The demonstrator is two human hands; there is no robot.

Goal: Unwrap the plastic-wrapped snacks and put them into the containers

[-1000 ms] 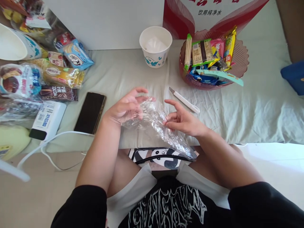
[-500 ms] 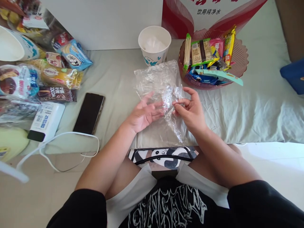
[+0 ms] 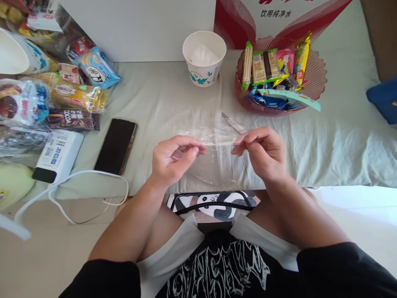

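Work surface: pale green cloth [image 3: 341,140], creased, brightly lit. Rear: white panel [image 3: 139,29] and red-and-white printed carton [image 3: 279,16]. Below left: beige floor [image 3: 46,256].

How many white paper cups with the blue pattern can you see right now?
2. One paper cup stands at the back of the table, left of the snack basket; the other cup lies at the far left, cut off by the frame. More may be hidden.

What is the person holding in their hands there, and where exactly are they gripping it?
A clear plastic bag. The left hand and the right hand each pinch its upper edge between fingertips, one at each end, and the rest hangs below them.
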